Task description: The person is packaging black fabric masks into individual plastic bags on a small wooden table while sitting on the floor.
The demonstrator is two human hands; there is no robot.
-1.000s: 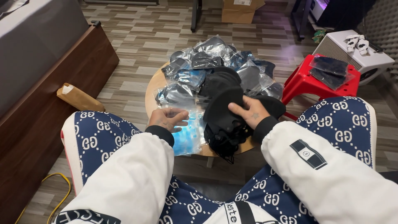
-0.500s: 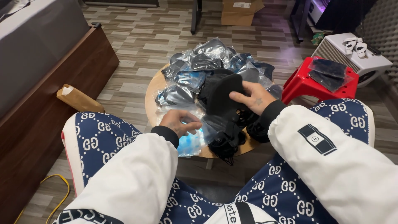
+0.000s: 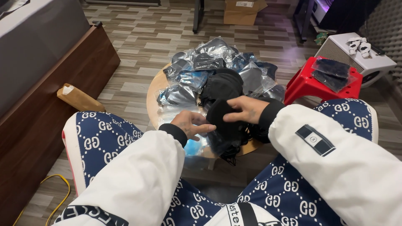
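Down below is the wood-plank floor (image 3: pixel 134 37), with a long dark wooden bench (image 3: pixel 50 109) running along the left side and a grey cushion (image 3: pixel 33 46) on top of it. In the foreground sit the person's knees in blue patterned trousers (image 3: pixel 104 142), with white sleeves (image 3: pixel 138 184) reaching forward over them. Between the knees stands a small round wooden table (image 3: pixel 153 94), and it is loaded: a heap of clear plastic bags (image 3: pixel 197 71) with dark and blue contents fills the far half, and a pile of loose black cloth pieces (image 3: pixel 222 86) sits in the middle.

Off to the right there is a red plastic stool (image 3: pixel 305 86) carrying more bagged dark items, and behind it a white box-shaped unit (image 3: pixel 360 56). A cardboard box (image 3: pixel 243 10) rests on the floor at the top, a brown paper bag (image 3: pixel 77 98) lies by the bench, and a yellow cable (image 3: pixel 58 196) curls at the lower left.

Now the hands. The right hand (image 3: pixel 245 111) lies palm-down on a black cloth piece (image 3: pixel 222 121) at the near edge of the table, fingers loosely curled over its top; whether it actually pinches the fabric I cannot tell. The left hand (image 3: pixel 190 124) sits just beside it, fingers bent and touching the cloth's left edge, resting over a clear bag with blue contents (image 3: pixel 194 146).
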